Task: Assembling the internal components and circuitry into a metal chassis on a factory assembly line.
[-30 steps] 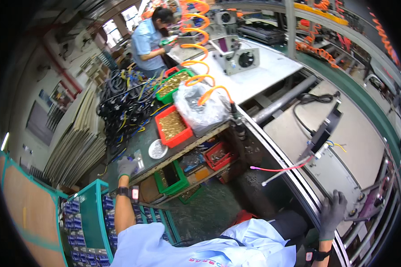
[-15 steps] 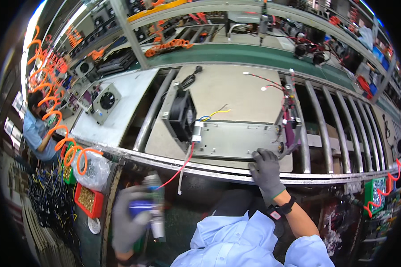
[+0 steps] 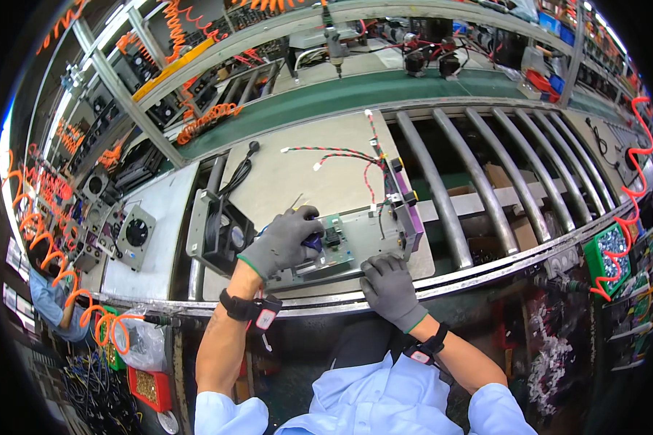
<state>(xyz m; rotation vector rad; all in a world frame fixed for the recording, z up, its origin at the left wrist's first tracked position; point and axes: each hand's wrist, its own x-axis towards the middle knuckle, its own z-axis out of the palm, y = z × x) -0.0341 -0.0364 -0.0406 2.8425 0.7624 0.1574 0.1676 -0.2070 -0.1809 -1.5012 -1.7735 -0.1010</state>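
Observation:
My left hand point(image 3: 286, 243), in a grey glove, is closed on a green circuit board point(image 3: 339, 248) with dark and blue parts. It holds the board over the flat grey metal chassis point(image 3: 372, 230), covering part of it. My right hand point(image 3: 392, 290), gloved too, has its fingers curled over the chassis's near edge. A black fan point(image 3: 228, 235) stands upright at the chassis's left end. At the right end rises a purple panel point(image 3: 411, 226) with red and black wires point(image 3: 345, 155) fanning out from it.
The chassis sits on a beige board point(image 3: 268, 170) over a roller conveyor point(image 3: 434, 192). Another fan unit point(image 3: 134, 235) lies on a white board at left. Red screw bins point(image 3: 152, 407) and a green bin point(image 3: 597, 262) flank the line. A person point(image 3: 54, 301) works at far left.
My left hand has swung up from below the conveyor edge, bringing the circuit board over the chassis. My right hand stays at the chassis edge. The view has turned rightward.

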